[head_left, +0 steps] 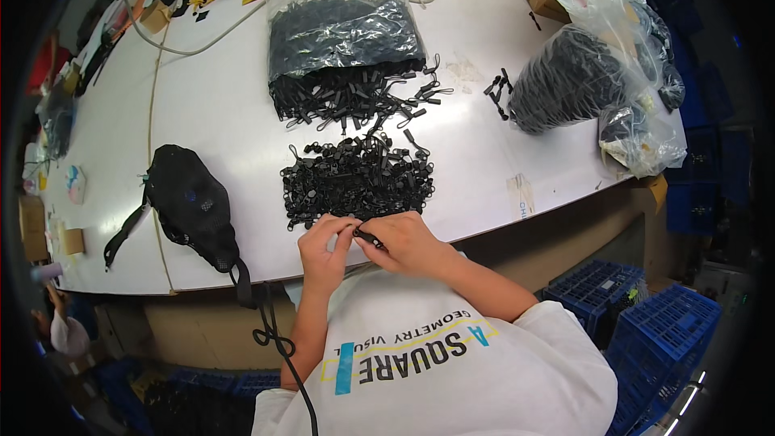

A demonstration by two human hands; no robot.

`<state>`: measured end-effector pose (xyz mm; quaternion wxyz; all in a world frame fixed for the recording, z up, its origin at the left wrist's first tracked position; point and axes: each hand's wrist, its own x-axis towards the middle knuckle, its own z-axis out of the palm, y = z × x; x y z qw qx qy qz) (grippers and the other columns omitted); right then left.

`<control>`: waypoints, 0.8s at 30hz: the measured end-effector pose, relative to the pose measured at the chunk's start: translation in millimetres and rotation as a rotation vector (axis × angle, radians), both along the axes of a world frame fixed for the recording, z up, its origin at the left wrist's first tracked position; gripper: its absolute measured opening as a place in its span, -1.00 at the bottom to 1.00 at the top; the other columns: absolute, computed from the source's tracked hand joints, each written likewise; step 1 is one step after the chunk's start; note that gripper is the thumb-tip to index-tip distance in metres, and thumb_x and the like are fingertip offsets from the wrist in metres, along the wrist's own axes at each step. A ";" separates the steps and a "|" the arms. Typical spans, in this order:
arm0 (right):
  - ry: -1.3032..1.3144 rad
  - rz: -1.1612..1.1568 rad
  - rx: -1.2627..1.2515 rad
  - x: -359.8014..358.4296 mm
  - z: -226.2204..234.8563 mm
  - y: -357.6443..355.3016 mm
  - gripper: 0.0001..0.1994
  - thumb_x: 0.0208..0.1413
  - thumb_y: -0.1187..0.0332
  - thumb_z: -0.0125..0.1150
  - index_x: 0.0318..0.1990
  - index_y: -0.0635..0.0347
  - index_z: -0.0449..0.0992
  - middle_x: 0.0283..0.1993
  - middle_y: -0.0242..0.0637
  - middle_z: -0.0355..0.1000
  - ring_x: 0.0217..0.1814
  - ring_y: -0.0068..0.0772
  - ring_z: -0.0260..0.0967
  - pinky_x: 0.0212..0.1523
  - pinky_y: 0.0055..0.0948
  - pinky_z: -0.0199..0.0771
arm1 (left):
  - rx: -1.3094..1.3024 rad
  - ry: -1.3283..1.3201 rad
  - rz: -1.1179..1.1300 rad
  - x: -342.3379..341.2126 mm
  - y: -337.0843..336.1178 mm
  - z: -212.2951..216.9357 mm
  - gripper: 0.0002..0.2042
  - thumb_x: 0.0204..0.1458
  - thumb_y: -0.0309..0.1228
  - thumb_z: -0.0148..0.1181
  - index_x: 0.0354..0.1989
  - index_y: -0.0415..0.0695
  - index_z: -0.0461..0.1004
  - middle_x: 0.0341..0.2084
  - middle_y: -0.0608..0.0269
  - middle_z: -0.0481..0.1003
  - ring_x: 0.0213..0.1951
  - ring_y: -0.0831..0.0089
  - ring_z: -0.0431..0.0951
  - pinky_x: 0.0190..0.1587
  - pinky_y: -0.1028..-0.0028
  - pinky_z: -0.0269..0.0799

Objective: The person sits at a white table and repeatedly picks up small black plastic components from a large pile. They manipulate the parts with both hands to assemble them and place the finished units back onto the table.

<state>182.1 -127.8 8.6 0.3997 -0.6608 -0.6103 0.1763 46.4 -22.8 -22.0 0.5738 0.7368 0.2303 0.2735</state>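
Note:
At the table's near edge my two hands meet, fingertips close together. My right hand (409, 244) is closed around a small black zipper pull (370, 239), which points toward my left fingers. The thumb and forefinger of my left hand (325, 253) pinch together at its end; what lies between them is too small to make out. Right beyond my hands spreads a dense pile of small black zipper sliders (355, 182). Farther back, black zipper pulls with cord loops (355, 97) spill from an open clear plastic bag (347, 32).
A black mesh pouch (190, 202) with straps lies at the left, a black cord hanging near it. At the right stands a clear bag of black parts (569, 81), with a few loose pulls beside it. Blue crates (658, 347) stand below the white table (484, 169).

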 end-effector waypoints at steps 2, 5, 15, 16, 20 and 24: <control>-0.029 -0.008 -0.057 -0.9 0.2 -0.9 -0.83 0.07 0.34 0.15 -0.43 0.23 0.37 -0.61 -0.22 0.38 -0.58 -0.13 0.39 -0.58 -0.22 0.33 | 0.250 0.012 -0.055 0.2 3.2 4.8 -0.86 -0.09 -0.69 0.11 -0.32 -0.34 0.51 -0.48 0.08 0.50 -0.45 0.32 0.49 -0.37 0.45 0.39; -0.101 0.017 -0.181 -2.5 -2.7 -1.4 -0.83 0.08 0.33 0.14 -0.42 0.24 0.36 -0.57 -0.21 0.40 -0.56 -0.10 0.40 -0.58 -0.19 0.33 | 0.394 0.016 -0.129 -3.8 10.7 0.2 -0.80 -0.17 -0.75 0.14 -0.31 -0.33 0.51 -0.47 0.04 0.51 -0.47 0.22 0.51 -0.37 0.41 0.43; -0.242 -0.029 -0.274 0.1 -15.9 -2.1 -0.84 -0.03 0.37 0.22 -0.46 0.22 0.37 -0.59 -0.21 0.39 -0.56 -0.07 0.40 -0.56 -0.19 0.34 | 0.260 0.065 -0.147 -0.4 2.8 11.6 -0.74 -0.19 -0.74 0.17 -0.25 -0.30 0.51 -0.39 0.03 0.55 -0.37 0.22 0.59 -0.31 0.44 0.47; -0.252 -0.042 -0.258 -0.4 -17.6 -1.7 -0.84 -0.03 0.37 0.21 -0.46 0.22 0.36 -0.59 -0.21 0.39 -0.56 -0.07 0.40 -0.56 -0.18 0.35 | 0.264 0.053 -0.137 -0.5 3.0 9.9 -0.74 -0.19 -0.73 0.17 -0.25 -0.30 0.52 -0.40 0.03 0.55 -0.37 0.23 0.59 -0.31 0.44 0.47; -0.217 -0.053 -0.298 -0.4 -13.6 -2.9 -0.85 -0.03 0.38 0.20 -0.48 0.20 0.36 -0.58 -0.23 0.38 -0.57 -0.09 0.40 -0.55 -0.18 0.35 | 0.363 0.084 -0.103 2.0 5.5 -3.0 -0.77 -0.17 -0.71 0.18 -0.26 -0.31 0.51 -0.41 0.03 0.53 -0.38 0.22 0.56 -0.31 0.41 0.46; -0.214 -0.071 -0.301 3.6 -13.3 -8.5 -0.85 -0.04 0.37 0.20 -0.48 0.19 0.36 -0.58 -0.24 0.38 -0.56 -0.10 0.40 -0.55 -0.19 0.36 | 0.243 0.085 -0.100 4.7 -4.7 8.1 -0.80 -0.16 -0.70 0.19 -0.29 -0.32 0.49 -0.44 0.03 0.51 -0.39 0.15 0.51 -0.31 0.34 0.43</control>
